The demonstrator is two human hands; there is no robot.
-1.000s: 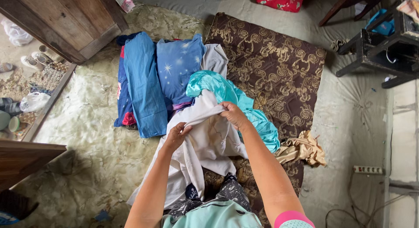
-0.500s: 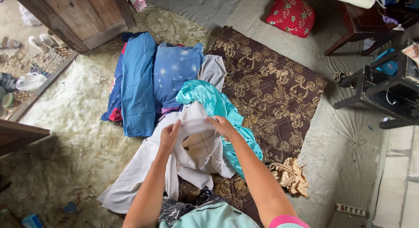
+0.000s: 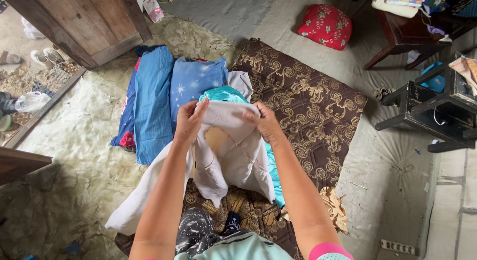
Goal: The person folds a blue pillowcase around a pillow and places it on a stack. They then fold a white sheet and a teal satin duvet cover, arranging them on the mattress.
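Since a moment ago we have lifted the white garment (image 3: 226, 150) higher off the brown patterned mat (image 3: 308, 106), and its upper edge is now bunched between our hands. Our left hand (image 3: 190, 122) pinches one side of that edge, our right hand (image 3: 264, 124) the other, both closed on cloth. The garment hangs in front of us, its lower part trailing to the floor. Behind it lie a teal cloth (image 3: 223, 94) and folded blue clothes (image 3: 171, 93); a red cushion (image 3: 326, 26) sits well apart.
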